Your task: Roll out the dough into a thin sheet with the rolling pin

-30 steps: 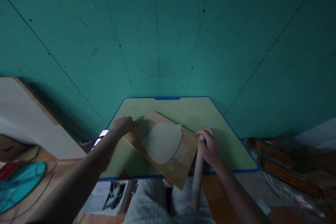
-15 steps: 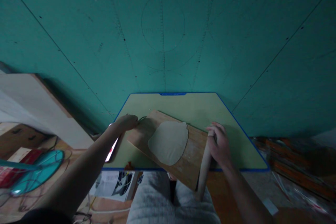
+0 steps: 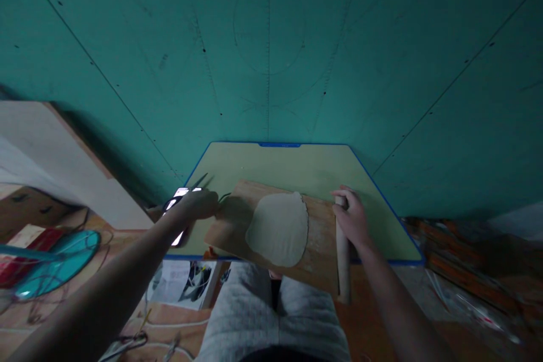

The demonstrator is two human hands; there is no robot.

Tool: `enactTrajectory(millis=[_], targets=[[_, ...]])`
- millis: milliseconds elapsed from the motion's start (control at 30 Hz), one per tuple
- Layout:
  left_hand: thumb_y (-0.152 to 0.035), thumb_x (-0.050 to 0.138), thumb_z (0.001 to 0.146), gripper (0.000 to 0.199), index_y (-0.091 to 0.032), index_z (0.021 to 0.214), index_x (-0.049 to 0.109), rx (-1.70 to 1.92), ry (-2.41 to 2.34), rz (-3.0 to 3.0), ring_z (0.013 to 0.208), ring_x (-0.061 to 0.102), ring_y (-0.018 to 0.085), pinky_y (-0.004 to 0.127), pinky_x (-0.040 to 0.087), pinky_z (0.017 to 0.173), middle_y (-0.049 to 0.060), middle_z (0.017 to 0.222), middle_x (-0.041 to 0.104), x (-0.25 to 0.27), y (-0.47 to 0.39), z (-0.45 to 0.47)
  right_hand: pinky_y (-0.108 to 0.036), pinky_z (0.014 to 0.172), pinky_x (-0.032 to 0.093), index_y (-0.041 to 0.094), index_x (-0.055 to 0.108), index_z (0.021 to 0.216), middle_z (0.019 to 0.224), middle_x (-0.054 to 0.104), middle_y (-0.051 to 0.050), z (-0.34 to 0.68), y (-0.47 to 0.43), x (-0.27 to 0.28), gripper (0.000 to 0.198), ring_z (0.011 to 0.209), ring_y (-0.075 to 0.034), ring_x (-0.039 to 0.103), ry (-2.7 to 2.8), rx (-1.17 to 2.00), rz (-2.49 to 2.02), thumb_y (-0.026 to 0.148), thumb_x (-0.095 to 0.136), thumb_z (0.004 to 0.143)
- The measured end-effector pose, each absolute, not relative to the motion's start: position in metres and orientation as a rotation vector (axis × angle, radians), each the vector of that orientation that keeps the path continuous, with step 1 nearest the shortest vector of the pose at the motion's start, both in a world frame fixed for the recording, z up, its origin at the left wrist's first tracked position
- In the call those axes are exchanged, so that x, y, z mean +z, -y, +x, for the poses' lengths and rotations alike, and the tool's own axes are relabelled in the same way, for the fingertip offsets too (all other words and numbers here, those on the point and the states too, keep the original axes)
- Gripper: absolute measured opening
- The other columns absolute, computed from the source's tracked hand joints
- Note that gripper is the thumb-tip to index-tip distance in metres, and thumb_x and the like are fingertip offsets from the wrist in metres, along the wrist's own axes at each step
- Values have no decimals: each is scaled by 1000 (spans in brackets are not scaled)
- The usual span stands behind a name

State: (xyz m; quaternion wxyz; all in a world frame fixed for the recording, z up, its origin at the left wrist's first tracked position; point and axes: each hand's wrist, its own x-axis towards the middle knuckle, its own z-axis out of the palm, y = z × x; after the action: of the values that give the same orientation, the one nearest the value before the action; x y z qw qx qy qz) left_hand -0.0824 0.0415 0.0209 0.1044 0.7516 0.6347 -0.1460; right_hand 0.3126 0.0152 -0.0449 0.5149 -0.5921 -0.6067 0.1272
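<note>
A wooden cutting board [image 3: 322, 237] lies at a slant on the pale table, its near edge overhanging toward my lap. On it rests a flat, rolled-out sheet of dough [image 3: 278, 230] with an uneven right rim. My left hand [image 3: 204, 205] is closed at the board's left edge, beside a short dark cord loop [image 3: 224, 197]; its fingertips are partly hidden. Along the board's right edge, my right hand [image 3: 351, 218] grips the upper end of a wooden rolling pin [image 3: 343, 271]. The pin points down toward my knees.
A lit phone [image 3: 178, 237] lies left of the board, with dark-handled scissors [image 3: 172, 202] across it, partly behind my left forearm. The blue-edged table [image 3: 280, 161] stands against a green wall [image 3: 271, 85]. A box of papers [image 3: 178, 283] and cables [image 3: 136, 345] sit on the floor.
The board has turned, its near right corner swinging up and away from my lap. The rolling pin is now more upright in view. Scissors and more of the phone have come into sight.
</note>
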Motion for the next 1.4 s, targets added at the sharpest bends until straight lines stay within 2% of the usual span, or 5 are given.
enactTrajectory(millis=[233, 500, 900, 1167, 1400], targets=[[-31, 52, 84, 28, -14, 81, 75, -604, -1842, 2214, 78, 71, 25, 29, 52, 68, 16, 83, 74, 21, -31, -78, -44, 103, 42, 26, 63, 88, 115, 63, -6, 315, -28, -50, 31, 115, -24, 56, 1499, 315, -1438, 18, 48, 62], [-33, 56, 83, 28, -14, 76, 76, -555, -1848, 2163, 78, 71, 25, 28, 51, 69, 16, 76, 73, 25, -28, -76, -47, 102, 42, 24, 64, 85, 111, 65, -8, 322, -45, -49, 29, 111, -27, 58, 1542, 326, -1449, 21, 50, 60], [-41, 49, 84, 37, -16, 82, 77, -421, -1972, 2005, 70, 69, 23, 27, 46, 60, 12, 73, 73, 43, -1, -71, -47, 98, 44, 25, 64, 80, 102, 64, -8, 323, -64, -46, 26, 106, -28, 59, 1670, 308, -1401, 18, 52, 58], [-40, 50, 82, 34, -20, 83, 77, -433, -2048, 1963, 79, 69, 24, 27, 45, 62, 12, 87, 75, 41, 25, -71, -47, 99, 43, 25, 65, 82, 106, 63, -7, 316, -67, -47, 28, 110, -27, 58, 1734, 335, -1374, 17, 51, 60], [-39, 50, 85, 35, -17, 83, 77, -449, -2014, 1955, 77, 70, 25, 27, 44, 59, 14, 84, 75, 37, 28, -70, -46, 98, 44, 24, 65, 81, 104, 63, -8, 314, -66, -46, 28, 111, -27, 58, 1755, 315, -1355, 15, 50, 59]])
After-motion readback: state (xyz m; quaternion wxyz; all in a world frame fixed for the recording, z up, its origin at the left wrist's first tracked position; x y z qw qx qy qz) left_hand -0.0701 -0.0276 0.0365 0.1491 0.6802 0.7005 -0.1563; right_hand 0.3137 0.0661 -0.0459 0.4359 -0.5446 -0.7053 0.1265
